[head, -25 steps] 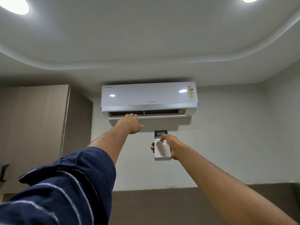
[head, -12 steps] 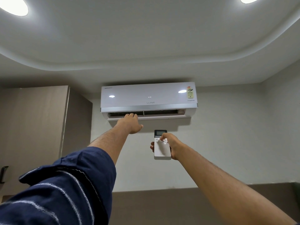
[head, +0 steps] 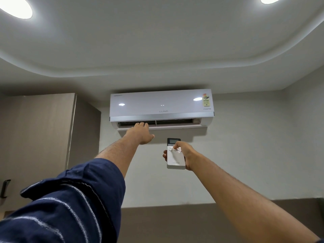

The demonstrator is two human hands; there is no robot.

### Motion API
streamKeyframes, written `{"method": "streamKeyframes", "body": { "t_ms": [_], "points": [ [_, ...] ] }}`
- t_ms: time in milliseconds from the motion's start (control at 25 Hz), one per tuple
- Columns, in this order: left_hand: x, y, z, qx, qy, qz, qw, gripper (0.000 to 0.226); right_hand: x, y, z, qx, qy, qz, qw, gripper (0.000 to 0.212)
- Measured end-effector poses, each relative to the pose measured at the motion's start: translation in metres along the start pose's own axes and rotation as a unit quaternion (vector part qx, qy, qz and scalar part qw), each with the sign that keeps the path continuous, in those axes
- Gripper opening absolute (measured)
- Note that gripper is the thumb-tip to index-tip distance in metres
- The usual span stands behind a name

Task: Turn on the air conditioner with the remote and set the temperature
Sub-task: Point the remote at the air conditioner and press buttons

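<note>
Head view, looking up. Right hand (head: 184, 153) wrapped around white remote (head: 175, 157), thumb on upper buttons, dark display end aimed upward. Left hand (head: 140, 134) flat, fingers spread, holding nothing, raised in front of open vent of air conditioner (head: 161, 106); contact unclear. Unit on wall above both hands. Remote just right of and below left hand. Brown cabinet (head: 38, 137) left of left arm.

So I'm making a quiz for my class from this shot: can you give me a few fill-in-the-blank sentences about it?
1. The right hand holds a white ____.
2. The left hand reaches up toward the air conditioner, just under its open ____.
3. The thumb rests on the remote's ____.
4. The left arm wears a dark blue ____.

Missing words: remote; vent; buttons; sleeve
</note>
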State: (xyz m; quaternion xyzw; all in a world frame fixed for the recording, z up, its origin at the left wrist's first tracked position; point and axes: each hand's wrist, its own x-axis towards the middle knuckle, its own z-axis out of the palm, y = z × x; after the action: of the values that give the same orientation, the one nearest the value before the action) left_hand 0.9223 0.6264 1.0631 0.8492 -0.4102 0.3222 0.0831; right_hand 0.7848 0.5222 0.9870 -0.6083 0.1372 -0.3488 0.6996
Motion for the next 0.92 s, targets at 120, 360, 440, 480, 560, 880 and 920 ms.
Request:
{"method": "streamKeyframes", "body": {
  "t_ms": [120, 360, 440, 480, 560, 880, 920],
  "points": [
    [-0.0009, 0.0, -0.0003, 0.001, 0.0, 0.0, 1.0, 0.074, 0.0003, 0.0003, 0.0011, 0.004, -0.006, 0.0, 1.0, 0.053],
    [-0.0024, -0.0007, -0.0012, 0.0, 0.0, 0.002, 1.0, 0.073, 0.0004, 0.0016, 0.0022, 0.015, -0.019, -0.002, 1.0, 0.048],
    [-0.0026, -0.0008, -0.0008, 0.0, 0.0, 0.0, 1.0, 0.074, 0.0009, 0.0016, 0.0026, 0.016, -0.023, 0.0, 1.0, 0.048],
    [-0.0027, -0.0009, -0.0006, -0.001, 0.001, -0.001, 1.0, 0.073, 0.0012, 0.0018, 0.0029, 0.015, -0.023, 0.001, 1.0, 0.049],
    [-0.0031, -0.001, 0.0, 0.0, 0.002, -0.001, 1.0, 0.073, 0.0012, 0.0019, 0.0038, 0.016, -0.023, 0.001, 1.0, 0.051],
    [-0.0022, -0.0012, 0.0014, 0.002, -0.003, 0.002, 1.0, 0.073, 0.002, 0.0046, 0.0008, 0.008, -0.02, 0.003, 1.0, 0.051],
    [-0.0018, -0.0009, 0.0016, 0.0, -0.002, 0.002, 1.0, 0.073, 0.0019, 0.0045, 0.0001, 0.008, -0.02, 0.004, 1.0, 0.05]
  ]
}}
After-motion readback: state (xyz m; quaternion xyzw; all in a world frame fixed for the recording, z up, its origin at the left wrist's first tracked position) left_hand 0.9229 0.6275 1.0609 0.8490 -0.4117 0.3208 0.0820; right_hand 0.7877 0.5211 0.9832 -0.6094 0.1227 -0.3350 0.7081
